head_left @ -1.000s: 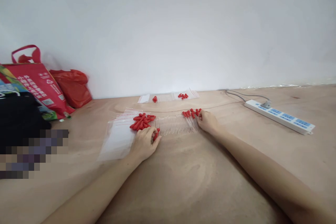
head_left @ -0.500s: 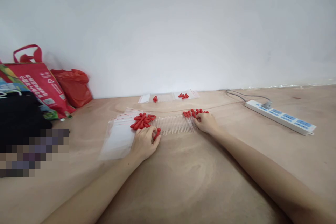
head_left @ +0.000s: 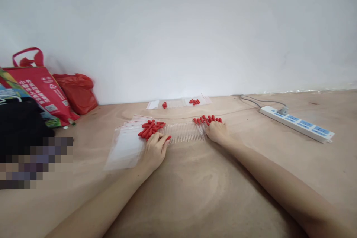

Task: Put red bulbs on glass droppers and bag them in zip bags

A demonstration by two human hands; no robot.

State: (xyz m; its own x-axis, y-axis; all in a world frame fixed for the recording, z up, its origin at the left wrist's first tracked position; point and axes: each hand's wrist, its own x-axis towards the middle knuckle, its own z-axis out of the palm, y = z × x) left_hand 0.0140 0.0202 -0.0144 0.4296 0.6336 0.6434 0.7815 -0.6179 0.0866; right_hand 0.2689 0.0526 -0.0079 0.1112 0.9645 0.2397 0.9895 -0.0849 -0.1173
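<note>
My left hand (head_left: 156, 148) is closed in a pinch on a red rubber dropper bulb (head_left: 169, 138), which points right toward the tubes. Beside its knuckles lies a heap of loose red bulbs (head_left: 149, 128), resting partly on the clear zip bags (head_left: 124, 148). A row of thin glass dropper tubes (head_left: 182, 132) lies side by side between my hands. Red bulbs (head_left: 202, 120) sit at the far ends of the tubes on the right. There my right hand (head_left: 218, 131) is closed, its fingertips down at the row's right end; what they grip is hidden.
Farther back lies another clear bag with red bulbs (head_left: 194, 102) and thin tubes. A white power strip (head_left: 297, 123) with a plugged-in grey cable is on the right. At the left stand a red shopping bag (head_left: 41, 93), a red plastic bag (head_left: 76, 93) and a black cloth item (head_left: 23, 130).
The bulb in my left hand has turned from upright to pointing right, the fingers closing over it. My right hand has rolled slightly, its fingertips tucking lower at the tubes.
</note>
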